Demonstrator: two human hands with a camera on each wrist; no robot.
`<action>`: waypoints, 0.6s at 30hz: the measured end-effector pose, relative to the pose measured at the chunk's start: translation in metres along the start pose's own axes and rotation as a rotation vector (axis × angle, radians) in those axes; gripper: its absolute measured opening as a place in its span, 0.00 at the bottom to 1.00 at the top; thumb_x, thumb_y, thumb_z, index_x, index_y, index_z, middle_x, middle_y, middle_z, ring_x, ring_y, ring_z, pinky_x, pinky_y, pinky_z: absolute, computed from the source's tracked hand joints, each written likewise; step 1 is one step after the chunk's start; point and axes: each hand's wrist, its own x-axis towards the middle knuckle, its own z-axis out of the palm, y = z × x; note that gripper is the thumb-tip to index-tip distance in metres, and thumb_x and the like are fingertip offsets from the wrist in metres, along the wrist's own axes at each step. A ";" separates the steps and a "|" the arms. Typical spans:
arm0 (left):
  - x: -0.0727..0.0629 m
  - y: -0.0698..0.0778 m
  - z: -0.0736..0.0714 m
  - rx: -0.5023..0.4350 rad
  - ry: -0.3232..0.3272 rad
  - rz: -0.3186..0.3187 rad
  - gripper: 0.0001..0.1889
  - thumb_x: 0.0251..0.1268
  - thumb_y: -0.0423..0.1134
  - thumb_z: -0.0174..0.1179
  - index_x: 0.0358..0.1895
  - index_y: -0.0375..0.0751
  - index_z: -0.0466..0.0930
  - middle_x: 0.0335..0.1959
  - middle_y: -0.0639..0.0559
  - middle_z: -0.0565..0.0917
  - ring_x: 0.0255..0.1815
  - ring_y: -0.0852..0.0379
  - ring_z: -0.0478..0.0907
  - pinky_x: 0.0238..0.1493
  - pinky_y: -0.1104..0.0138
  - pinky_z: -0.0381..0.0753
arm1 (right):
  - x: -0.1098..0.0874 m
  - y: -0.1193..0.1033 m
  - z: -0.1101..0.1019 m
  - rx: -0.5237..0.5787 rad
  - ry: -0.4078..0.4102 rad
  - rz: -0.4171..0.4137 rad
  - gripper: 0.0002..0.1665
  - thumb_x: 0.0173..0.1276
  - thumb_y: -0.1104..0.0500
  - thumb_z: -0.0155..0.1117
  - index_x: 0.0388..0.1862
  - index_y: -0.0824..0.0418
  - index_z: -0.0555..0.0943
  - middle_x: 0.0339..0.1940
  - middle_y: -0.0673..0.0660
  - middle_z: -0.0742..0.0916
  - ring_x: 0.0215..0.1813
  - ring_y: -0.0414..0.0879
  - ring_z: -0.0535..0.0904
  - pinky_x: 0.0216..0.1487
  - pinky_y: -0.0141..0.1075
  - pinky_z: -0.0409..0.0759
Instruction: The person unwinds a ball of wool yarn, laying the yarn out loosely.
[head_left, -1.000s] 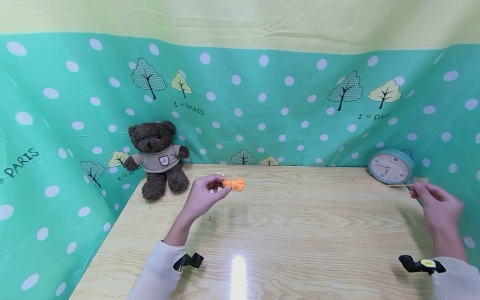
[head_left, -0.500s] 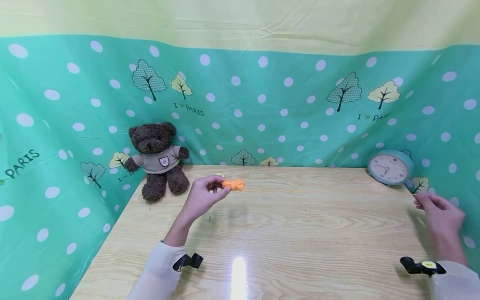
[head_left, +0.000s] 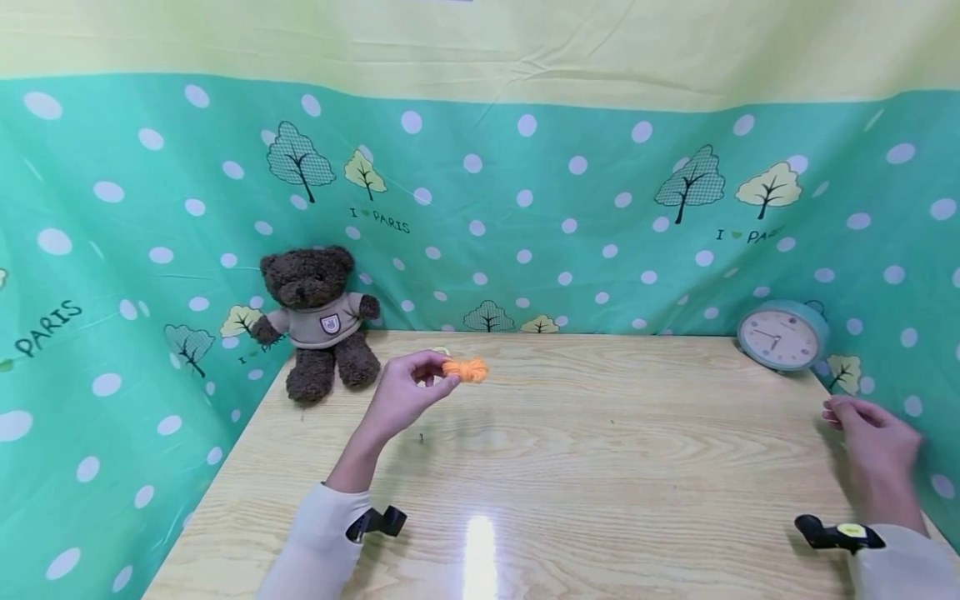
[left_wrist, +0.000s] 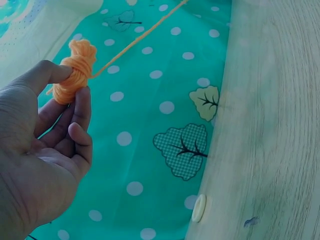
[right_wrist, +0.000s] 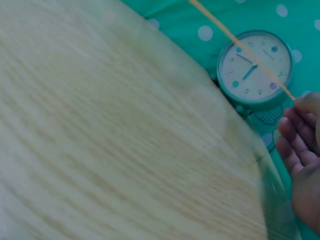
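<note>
My left hand point(head_left: 408, 392) pinches a small bundle of orange yarn point(head_left: 467, 371) between thumb and fingers, held above the table's back left part. In the left wrist view the wound yarn point(left_wrist: 75, 75) has a band wrapped round its middle, and one strand point(left_wrist: 142, 36) runs taut up to the right. Far to the right, my right hand point(head_left: 877, 437) is raised by the table's right edge. The right wrist view shows its thumb and finger pinching the yarn strand point(right_wrist: 240, 46), which passes in front of the clock. In the head view the strand is too thin to make out.
A brown teddy bear point(head_left: 315, 321) in a grey top sits at the back left. The teal alarm clock point(head_left: 783, 335) stands at the back right. Behind my left hand lies a pale ring-like thing point(left_wrist: 199, 208), partly hidden in the head view. A green dotted curtain point(head_left: 525, 225) encloses the wooden table point(head_left: 600, 500).
My right hand has come down and slightly toward me, away from the clock, with the strand in it. The left hand and the yarn bundle have barely moved.
</note>
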 end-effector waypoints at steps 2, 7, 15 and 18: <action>0.000 0.000 0.001 -0.005 -0.005 -0.003 0.11 0.64 0.38 0.72 0.46 0.38 0.87 0.38 0.46 0.86 0.33 0.57 0.74 0.33 0.72 0.74 | 0.001 0.003 -0.001 0.000 -0.040 -0.005 0.12 0.74 0.48 0.67 0.54 0.39 0.87 0.27 0.27 0.85 0.34 0.25 0.80 0.34 0.17 0.76; -0.001 -0.001 0.002 -0.006 -0.005 -0.009 0.11 0.64 0.39 0.72 0.47 0.39 0.87 0.38 0.46 0.85 0.33 0.56 0.74 0.33 0.71 0.74 | 0.003 0.012 -0.005 -0.057 -0.145 -0.039 0.04 0.72 0.49 0.69 0.42 0.39 0.89 0.25 0.28 0.86 0.30 0.24 0.82 0.27 0.18 0.77; 0.000 -0.003 0.005 0.006 -0.020 -0.008 0.11 0.64 0.39 0.73 0.46 0.40 0.87 0.39 0.46 0.86 0.34 0.56 0.75 0.34 0.71 0.75 | 0.005 0.021 -0.003 -0.325 -0.120 -0.111 0.10 0.74 0.42 0.64 0.51 0.38 0.86 0.29 0.21 0.79 0.36 0.24 0.73 0.29 0.17 0.74; 0.001 -0.005 0.006 0.006 -0.022 -0.008 0.10 0.64 0.39 0.73 0.44 0.40 0.87 0.39 0.45 0.87 0.34 0.57 0.76 0.35 0.71 0.75 | 0.004 0.022 -0.002 -0.421 -0.120 -0.142 0.19 0.74 0.38 0.62 0.59 0.40 0.84 0.32 0.19 0.75 0.39 0.23 0.69 0.34 0.17 0.72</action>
